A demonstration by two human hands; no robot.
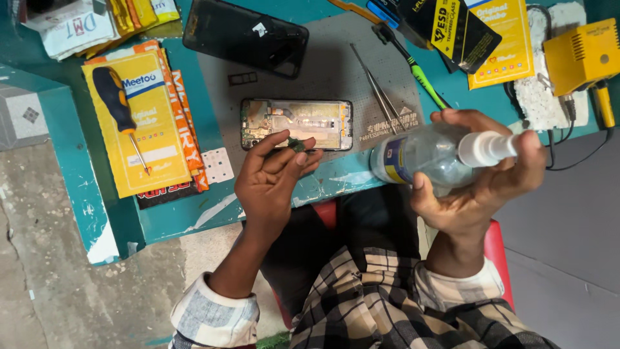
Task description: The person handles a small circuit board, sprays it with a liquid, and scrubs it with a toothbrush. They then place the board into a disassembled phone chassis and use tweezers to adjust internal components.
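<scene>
Head view, from left to right: orange-and-black screwdriver [116,103] on yellow flat packets [145,132]. Opened phone body with bare circuit boards [297,123] on grey work mat [336,71], black back cover [245,35] above it. Left hand [274,178] pinching small dark part [297,144], too small to identify, just at phone's lower edge. Metal tweezers [381,90] and green-handled tool [420,74] beside. Right hand [481,171] wrapped around clear plastic spray bottle with white nozzle [433,155], over table edge. Yellow box device [581,55] far right, partly cut off.
</scene>
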